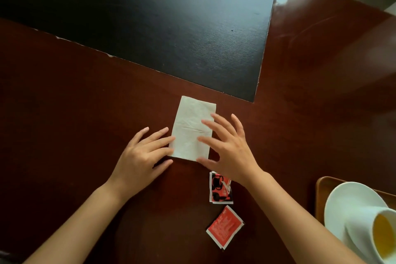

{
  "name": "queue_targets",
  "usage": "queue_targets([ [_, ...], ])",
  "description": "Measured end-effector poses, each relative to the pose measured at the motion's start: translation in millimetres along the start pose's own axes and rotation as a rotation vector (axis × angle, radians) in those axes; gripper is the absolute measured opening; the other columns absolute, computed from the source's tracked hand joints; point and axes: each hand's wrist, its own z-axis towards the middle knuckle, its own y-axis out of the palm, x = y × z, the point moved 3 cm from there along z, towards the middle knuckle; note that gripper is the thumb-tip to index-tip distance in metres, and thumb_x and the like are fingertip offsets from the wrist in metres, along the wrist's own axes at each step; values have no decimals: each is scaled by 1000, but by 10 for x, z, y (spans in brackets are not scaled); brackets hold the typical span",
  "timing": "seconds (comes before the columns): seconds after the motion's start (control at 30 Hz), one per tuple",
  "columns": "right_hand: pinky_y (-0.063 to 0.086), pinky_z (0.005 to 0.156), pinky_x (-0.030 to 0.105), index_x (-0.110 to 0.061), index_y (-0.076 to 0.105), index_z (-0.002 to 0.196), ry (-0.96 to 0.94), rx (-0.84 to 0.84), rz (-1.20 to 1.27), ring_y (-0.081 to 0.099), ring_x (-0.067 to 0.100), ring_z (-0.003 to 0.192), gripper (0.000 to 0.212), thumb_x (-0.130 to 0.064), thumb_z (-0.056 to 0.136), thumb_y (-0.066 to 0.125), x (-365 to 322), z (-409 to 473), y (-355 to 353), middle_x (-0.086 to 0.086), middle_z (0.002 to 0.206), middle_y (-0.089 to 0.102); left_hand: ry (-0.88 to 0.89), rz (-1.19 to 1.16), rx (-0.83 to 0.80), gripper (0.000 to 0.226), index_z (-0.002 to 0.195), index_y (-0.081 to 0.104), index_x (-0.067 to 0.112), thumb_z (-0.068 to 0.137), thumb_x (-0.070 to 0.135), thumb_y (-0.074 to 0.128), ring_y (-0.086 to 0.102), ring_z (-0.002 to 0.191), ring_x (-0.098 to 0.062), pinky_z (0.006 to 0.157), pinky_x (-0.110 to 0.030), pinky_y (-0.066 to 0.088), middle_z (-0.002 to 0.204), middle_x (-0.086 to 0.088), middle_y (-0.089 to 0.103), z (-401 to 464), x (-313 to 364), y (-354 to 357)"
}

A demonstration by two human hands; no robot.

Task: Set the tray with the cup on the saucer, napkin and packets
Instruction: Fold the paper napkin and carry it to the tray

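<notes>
**Soft napkin under flat hands, tray waiting at lower right**

We see the tray (321, 191) at the lower right edge, already bearing the saucer (351, 206) and the cup (383, 236) of yellow liquid, which looks breakable and apt to spill. At frame centre lies the folded napkin (192, 128) on the table (75, 103). Our left hand (143, 154) and right hand (229, 146) lie spread, fingers flat, pinching nothing. It looks light and limp; we judge pinching one short edge best. Below it, two thin packets (222, 208) look slick and flat, best lifted by a corner.
</notes>
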Motion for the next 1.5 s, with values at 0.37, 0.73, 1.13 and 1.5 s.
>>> queue_targets([
  [0.37,23,108,55,-21,67,99,145,-14,-26,55,22,109,46,-55,68,67,-171,-93,-16,-1,108,64,-62,-88,75,6,86,65,11,83,6,63,63,108,-19,105,-45,34,100,-4,73,143,45,-54],
  [0.73,29,104,38,-13,67,87,257,199,177,62,21,91,9,-16,87,58,-99,2,-59,1,88,70,-133,-195,11,45,111,63,15,68,19,78,50,123,-15,112,-56,10,115,5,66,305,-15,-26],
  [1.13,28,92,38,-13,64,81,522,389,210,60,18,79,9,-19,79,71,38,168,-51,-1,73,66,-434,-243,316,14,95,62,9,83,12,67,60,76,-22,85,-34,36,80,-6,66,675,-23,105],
  [1.5,21,83,29,-19,51,110,726,448,292,57,12,75,34,-22,80,68,54,246,57,-6,77,62,-468,-196,344,39,121,54,10,85,25,63,55,74,-15,86,-38,37,77,-3,63,880,-10,141],
])
